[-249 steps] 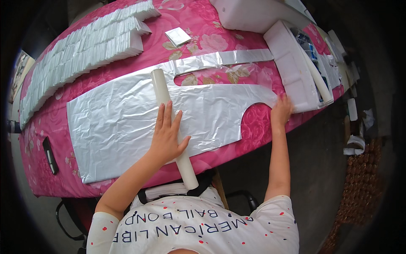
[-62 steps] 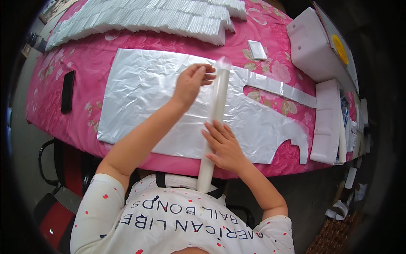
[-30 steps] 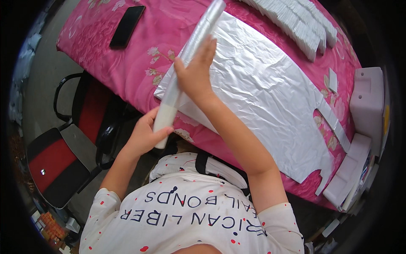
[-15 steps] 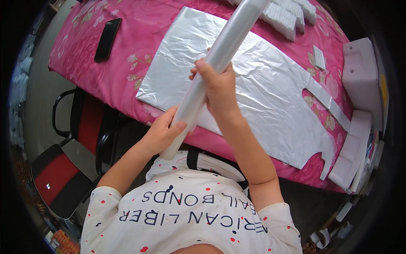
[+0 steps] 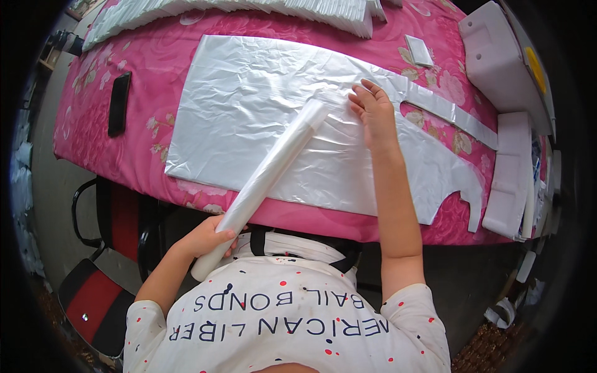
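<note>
My left hand (image 5: 214, 237) is wrapped round the lower end of a long roll of whitish, translucent plastic film (image 5: 273, 165). The roll slants up and to the right, its far end above the flat plastic. Just right of that end is my right hand (image 5: 375, 115), off the roll, fingers apart and slightly bent. Whether a thin edge of film touches its fingertips is hard to make out. Beneath both lies a flat, wrinkled, silvery-white plastic vest bag (image 5: 230, 105), or a stack of them, with its handle strips toward the right.
A pink flowered cloth (image 5: 149, 81) covers the table. A black phone (image 5: 119, 104) lies at left, folded white bags (image 5: 249, 7) line the far edge, and a small white packet (image 5: 418, 50) rests at far right. White foam boxes (image 5: 494, 53) border the right; a red-and-black chair (image 5: 93, 304) stands lower left.
My right hand has let go of the roll and moved right, beyond its far end. My left hand has slid lower left with the roll, whose top has come down over the flat plastic.
</note>
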Action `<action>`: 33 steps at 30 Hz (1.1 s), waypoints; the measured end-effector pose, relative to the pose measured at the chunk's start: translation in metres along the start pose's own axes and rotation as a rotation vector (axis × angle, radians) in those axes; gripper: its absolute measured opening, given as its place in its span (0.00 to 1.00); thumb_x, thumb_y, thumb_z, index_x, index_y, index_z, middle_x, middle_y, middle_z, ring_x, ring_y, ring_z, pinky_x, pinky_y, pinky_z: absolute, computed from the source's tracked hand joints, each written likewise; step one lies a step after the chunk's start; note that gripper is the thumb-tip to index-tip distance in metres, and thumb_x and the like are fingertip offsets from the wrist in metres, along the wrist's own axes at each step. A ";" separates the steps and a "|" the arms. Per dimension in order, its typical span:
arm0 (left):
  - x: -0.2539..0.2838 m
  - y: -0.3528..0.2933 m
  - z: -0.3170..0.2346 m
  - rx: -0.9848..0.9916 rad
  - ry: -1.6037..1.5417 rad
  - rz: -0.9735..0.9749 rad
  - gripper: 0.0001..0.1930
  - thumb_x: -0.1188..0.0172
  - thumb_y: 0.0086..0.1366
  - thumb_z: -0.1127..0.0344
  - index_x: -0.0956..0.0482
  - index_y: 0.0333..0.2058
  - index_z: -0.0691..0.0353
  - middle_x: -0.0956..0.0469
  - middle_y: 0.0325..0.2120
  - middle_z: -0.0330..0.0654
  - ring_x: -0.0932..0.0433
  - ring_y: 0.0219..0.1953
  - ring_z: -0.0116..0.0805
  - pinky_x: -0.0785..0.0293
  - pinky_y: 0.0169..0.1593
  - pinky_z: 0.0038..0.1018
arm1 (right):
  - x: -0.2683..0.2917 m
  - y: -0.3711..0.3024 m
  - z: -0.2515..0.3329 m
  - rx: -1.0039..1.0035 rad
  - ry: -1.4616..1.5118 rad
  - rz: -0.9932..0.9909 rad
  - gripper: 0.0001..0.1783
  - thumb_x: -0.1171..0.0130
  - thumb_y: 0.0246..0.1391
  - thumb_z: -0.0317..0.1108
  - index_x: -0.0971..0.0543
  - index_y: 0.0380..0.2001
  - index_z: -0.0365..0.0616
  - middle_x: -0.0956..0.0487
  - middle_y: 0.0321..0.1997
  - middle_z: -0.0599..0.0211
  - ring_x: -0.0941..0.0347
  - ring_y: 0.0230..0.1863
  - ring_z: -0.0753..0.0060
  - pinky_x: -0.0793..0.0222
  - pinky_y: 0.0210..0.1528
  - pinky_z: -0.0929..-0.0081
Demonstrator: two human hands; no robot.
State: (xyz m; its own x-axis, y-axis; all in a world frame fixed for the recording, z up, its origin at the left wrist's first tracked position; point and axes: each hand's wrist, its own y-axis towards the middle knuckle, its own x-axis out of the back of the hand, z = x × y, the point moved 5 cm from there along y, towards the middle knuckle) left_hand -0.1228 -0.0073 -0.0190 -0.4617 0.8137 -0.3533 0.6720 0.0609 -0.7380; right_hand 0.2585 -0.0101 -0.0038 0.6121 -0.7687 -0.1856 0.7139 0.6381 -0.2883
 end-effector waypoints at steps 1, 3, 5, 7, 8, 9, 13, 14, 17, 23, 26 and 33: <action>0.001 0.000 0.002 -0.001 -0.015 0.015 0.24 0.43 0.58 0.53 0.32 0.46 0.66 0.29 0.22 0.38 0.29 0.20 0.25 0.31 0.28 0.22 | 0.003 -0.002 0.005 -0.040 -0.036 0.050 0.18 0.44 0.52 0.34 0.29 0.45 0.40 0.24 0.40 0.67 0.29 0.35 0.81 0.33 0.37 0.85; 0.002 0.001 0.004 -0.004 -0.044 0.045 0.26 0.43 0.58 0.51 0.33 0.47 0.66 0.30 0.22 0.38 0.29 0.20 0.24 0.31 0.27 0.21 | 0.005 -0.001 0.004 -0.074 -0.173 0.140 0.15 0.44 0.53 0.35 0.27 0.42 0.40 0.23 0.38 0.69 0.31 0.31 0.84 0.35 0.34 0.87; 0.002 0.001 0.005 -0.004 -0.045 0.065 0.27 0.42 0.58 0.51 0.33 0.48 0.66 0.30 0.22 0.38 0.30 0.20 0.24 0.32 0.27 0.21 | -0.002 -0.007 0.005 -0.083 -0.282 0.204 0.12 0.45 0.53 0.36 0.23 0.38 0.41 0.22 0.35 0.72 0.35 0.25 0.89 0.38 0.29 0.90; 0.002 0.002 0.005 -0.013 -0.047 0.081 0.27 0.42 0.57 0.50 0.33 0.48 0.66 0.30 0.22 0.37 0.30 0.20 0.23 0.32 0.27 0.21 | -0.009 -0.006 0.001 -0.100 -0.323 0.299 0.12 0.45 0.54 0.37 0.23 0.37 0.41 0.22 0.35 0.72 0.35 0.25 0.89 0.39 0.28 0.90; 0.002 0.003 0.005 -0.021 -0.049 0.087 0.28 0.42 0.57 0.50 0.33 0.48 0.66 0.30 0.22 0.37 0.30 0.20 0.23 0.32 0.27 0.21 | -0.013 -0.007 -0.001 -0.108 -0.343 0.346 0.12 0.45 0.54 0.37 0.23 0.37 0.41 0.22 0.35 0.73 0.35 0.25 0.89 0.40 0.28 0.90; 0.002 0.003 0.005 -0.030 -0.051 0.092 0.28 0.42 0.57 0.50 0.33 0.48 0.65 0.30 0.22 0.37 0.30 0.20 0.23 0.32 0.27 0.21 | -0.019 -0.009 -0.003 -0.111 -0.354 0.382 0.13 0.44 0.52 0.39 0.22 0.36 0.41 0.22 0.32 0.74 0.35 0.25 0.89 0.41 0.26 0.90; 0.001 0.002 0.006 -0.028 -0.033 0.067 0.26 0.42 0.57 0.51 0.33 0.47 0.64 0.29 0.23 0.38 0.30 0.21 0.23 0.31 0.28 0.21 | -0.038 -0.019 -0.002 -0.188 -0.551 0.524 0.17 0.39 0.48 0.44 0.22 0.33 0.40 0.26 0.25 0.77 0.34 0.23 0.89 0.42 0.24 0.89; 0.002 0.002 0.007 -0.028 -0.031 0.060 0.25 0.42 0.57 0.52 0.33 0.46 0.64 0.29 0.23 0.38 0.30 0.21 0.23 0.31 0.28 0.21 | -0.040 -0.019 -0.003 -0.194 -0.565 0.570 0.16 0.39 0.48 0.43 0.22 0.32 0.40 0.26 0.24 0.77 0.34 0.23 0.88 0.42 0.24 0.89; 0.002 0.001 0.007 -0.008 -0.008 0.033 0.24 0.42 0.56 0.53 0.33 0.45 0.64 0.28 0.24 0.39 0.29 0.21 0.24 0.30 0.29 0.22 | -0.044 -0.020 -0.007 -0.209 -0.596 0.664 0.13 0.40 0.49 0.40 0.22 0.30 0.41 0.26 0.23 0.76 0.33 0.24 0.86 0.39 0.25 0.87; 0.008 -0.004 0.010 -0.003 -0.022 0.069 0.25 0.39 0.54 0.54 0.33 0.46 0.64 0.25 0.28 0.42 0.27 0.23 0.26 0.28 0.31 0.24 | -0.026 -0.011 0.003 -0.030 -0.656 0.553 0.09 0.41 0.50 0.36 0.23 0.26 0.40 0.29 0.20 0.78 0.36 0.23 0.87 0.41 0.24 0.86; 0.014 -0.015 0.015 0.089 0.006 0.080 0.33 0.36 0.50 0.48 0.33 0.47 0.66 0.24 0.29 0.43 0.26 0.25 0.26 0.28 0.32 0.23 | 0.027 0.023 0.019 0.077 -0.779 0.341 0.10 0.42 0.50 0.36 0.22 0.27 0.38 0.30 0.19 0.77 0.38 0.21 0.86 0.41 0.23 0.83; 0.037 -0.040 0.030 0.175 0.139 0.272 0.31 0.36 0.51 0.52 0.31 0.47 0.69 0.23 0.34 0.44 0.25 0.38 0.30 0.29 0.43 0.27 | 0.161 0.058 0.059 0.107 -0.732 -0.044 0.09 0.43 0.51 0.34 0.23 0.29 0.37 0.29 0.19 0.78 0.38 0.19 0.87 0.41 0.21 0.85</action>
State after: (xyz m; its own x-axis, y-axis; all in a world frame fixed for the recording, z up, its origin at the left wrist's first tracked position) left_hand -0.1842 0.0029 -0.0198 -0.1877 0.8582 -0.4778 0.6446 -0.2593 -0.7191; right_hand 0.4188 -0.0940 0.0045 0.6255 -0.5917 0.5086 0.7494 0.6371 -0.1805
